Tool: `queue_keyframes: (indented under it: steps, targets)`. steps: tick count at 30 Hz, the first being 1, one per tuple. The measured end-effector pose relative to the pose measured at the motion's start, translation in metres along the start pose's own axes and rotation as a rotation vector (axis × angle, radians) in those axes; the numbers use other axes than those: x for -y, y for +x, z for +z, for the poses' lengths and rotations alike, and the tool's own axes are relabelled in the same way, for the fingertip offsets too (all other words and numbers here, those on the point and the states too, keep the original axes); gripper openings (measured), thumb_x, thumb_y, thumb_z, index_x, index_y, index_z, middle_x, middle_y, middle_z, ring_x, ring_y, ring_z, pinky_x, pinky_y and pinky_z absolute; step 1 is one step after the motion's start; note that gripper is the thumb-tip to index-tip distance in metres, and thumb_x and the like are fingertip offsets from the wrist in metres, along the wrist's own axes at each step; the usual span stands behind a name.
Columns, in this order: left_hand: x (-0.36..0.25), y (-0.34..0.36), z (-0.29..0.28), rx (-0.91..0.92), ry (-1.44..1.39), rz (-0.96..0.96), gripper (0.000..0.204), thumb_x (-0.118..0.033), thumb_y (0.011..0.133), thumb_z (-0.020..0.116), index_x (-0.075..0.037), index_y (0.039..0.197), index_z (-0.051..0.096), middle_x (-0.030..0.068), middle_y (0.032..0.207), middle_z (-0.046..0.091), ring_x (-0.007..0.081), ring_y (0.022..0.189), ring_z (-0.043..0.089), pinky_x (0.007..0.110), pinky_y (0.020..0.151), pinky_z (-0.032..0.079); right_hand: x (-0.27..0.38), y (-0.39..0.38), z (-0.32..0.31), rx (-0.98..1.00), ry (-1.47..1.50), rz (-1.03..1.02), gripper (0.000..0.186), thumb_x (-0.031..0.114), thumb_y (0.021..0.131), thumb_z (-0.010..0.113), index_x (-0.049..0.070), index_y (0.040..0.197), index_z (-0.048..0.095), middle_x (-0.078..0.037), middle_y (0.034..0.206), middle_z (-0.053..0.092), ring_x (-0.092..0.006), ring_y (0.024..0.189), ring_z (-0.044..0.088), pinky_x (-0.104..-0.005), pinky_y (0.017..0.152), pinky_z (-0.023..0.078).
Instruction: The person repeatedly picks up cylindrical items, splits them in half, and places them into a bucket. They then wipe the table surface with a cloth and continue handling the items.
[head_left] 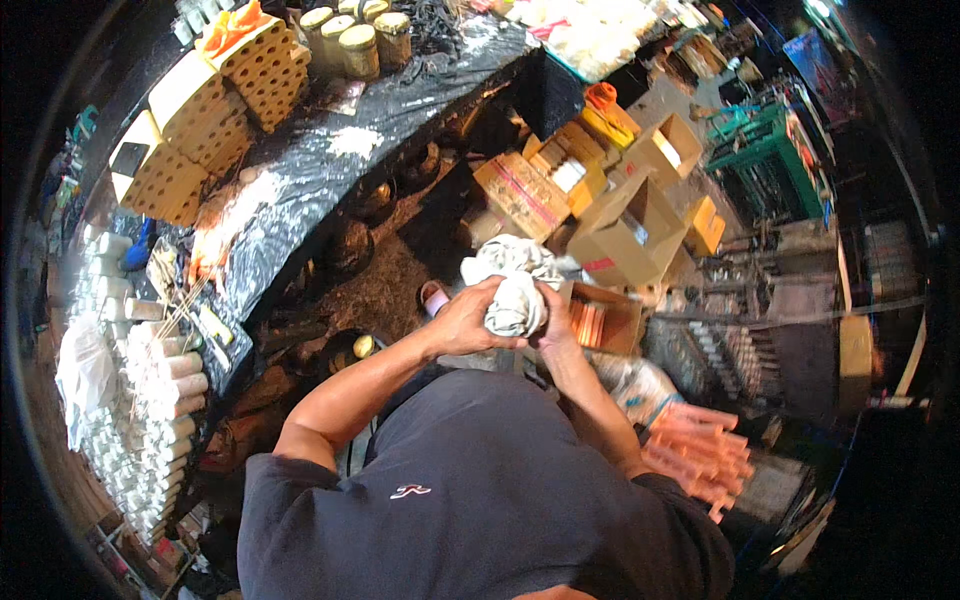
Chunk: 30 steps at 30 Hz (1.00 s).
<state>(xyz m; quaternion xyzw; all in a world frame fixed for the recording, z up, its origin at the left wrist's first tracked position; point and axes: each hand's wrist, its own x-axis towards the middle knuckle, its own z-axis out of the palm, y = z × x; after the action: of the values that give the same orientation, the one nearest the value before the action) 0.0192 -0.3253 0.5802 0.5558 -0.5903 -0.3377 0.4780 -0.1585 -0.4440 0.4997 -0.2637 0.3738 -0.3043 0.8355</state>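
In the middle of the view I grip a bunched white cloth (pixel 514 303) between my two hands. My left hand (pixel 470 318) wraps its left side, and my right hand (pixel 548 318) is on its right side, partly hidden by it. More white cloth (pixel 510 258) shows just beyond. Below and right of my hands sits an open cardboard box (pixel 620 325) holding orange sticks (pixel 590 322). A foot in a pink slipper (pixel 433 300) shows left of the cloth.
A black-covered bench (pixel 390 110) carries perforated yellow blocks (pixel 190 140), tins (pixel 358 50) and several white cylinders (pixel 175 375). Cardboard boxes (pixel 625 235) lie ahead right, near a green metal frame (pixel 760 160). Pink-orange sticks (pixel 700 450) are piled by my right arm.
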Motion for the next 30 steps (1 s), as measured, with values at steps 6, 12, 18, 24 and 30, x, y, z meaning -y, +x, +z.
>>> queue_keyframes:
  steps: [6, 12, 18, 24, 30]
  targets:
    - [0.03, 0.062, -0.076, 0.009, 0.005, -0.218, 0.066, -0.035, 0.073, 0.096, -0.001, 0.122, 0.07, 0.0181, 0.116, 0.069, 0.0366, 0.114, 0.068, 0.044, 0.099, 0.054, 0.039, 0.094, 0.087, 0.232, -0.105, 0.244, 0.036, 0.02, 0.102, 0.066, -0.002, 0.13, 0.066, -0.012, 0.119, 0.075, -0.022, 0.099, 0.076, -0.038, 0.084, 0.064]
    - [0.042, 0.098, -0.142, -0.46, -0.387, -0.23, 0.037, -0.019, 0.086, 0.089, 0.0, 0.113, 0.073, 0.0134, 0.124, 0.071, 0.0199, 0.115, 0.068, 0.035, 0.093, 0.059, 0.081, 0.198, 0.137, 0.271, -0.28, 0.197, 0.041, 0.017, 0.094, 0.068, -0.003, 0.129, 0.067, -0.015, 0.113, 0.077, -0.0233, 0.098, 0.077, -0.0367, 0.084, 0.065]
    - [0.127, 0.171, -0.224, -0.796, -0.186, -0.712, 0.04, -0.013, 0.101, 0.071, 0.002, 0.137, 0.064, 0.0109, 0.113, 0.071, 0.0175, 0.097, 0.069, 0.032, 0.072, 0.063, 0.135, 0.304, 0.221, 0.25, -0.374, 0.508, 0.042, 0.019, 0.099, 0.06, 0.0, 0.136, 0.067, -0.015, 0.119, 0.077, -0.0265, 0.103, 0.077, -0.0404, 0.09, 0.065]
    - [0.253, 0.266, -0.28, -0.778, 0.138, -0.862, 0.052, -0.013, 0.09, 0.062, -0.003, 0.141, 0.064, 0.0232, 0.126, 0.073, 0.0381, 0.114, 0.071, 0.044, 0.099, 0.055, 0.094, 0.544, 0.25, 0.729, -0.888, 0.587, 0.032, 0.019, 0.086, 0.084, 0.001, 0.112, 0.08, -0.011, 0.106, 0.08, -0.0203, 0.096, 0.076, -0.0375, 0.083, 0.062]
    - [0.318, 0.342, -0.311, -0.785, 0.132, -0.965, 0.057, -0.018, 0.09, 0.061, 0.002, 0.143, 0.061, 0.0298, 0.137, 0.066, 0.044, 0.132, 0.061, 0.047, 0.114, 0.047, 0.082, 0.689, 0.297, 0.68, -1.083, 0.763, 0.03, 0.017, 0.083, 0.085, 0.0, 0.107, 0.081, -0.01, 0.099, 0.081, -0.0209, 0.083, 0.077, -0.0376, 0.075, 0.063]
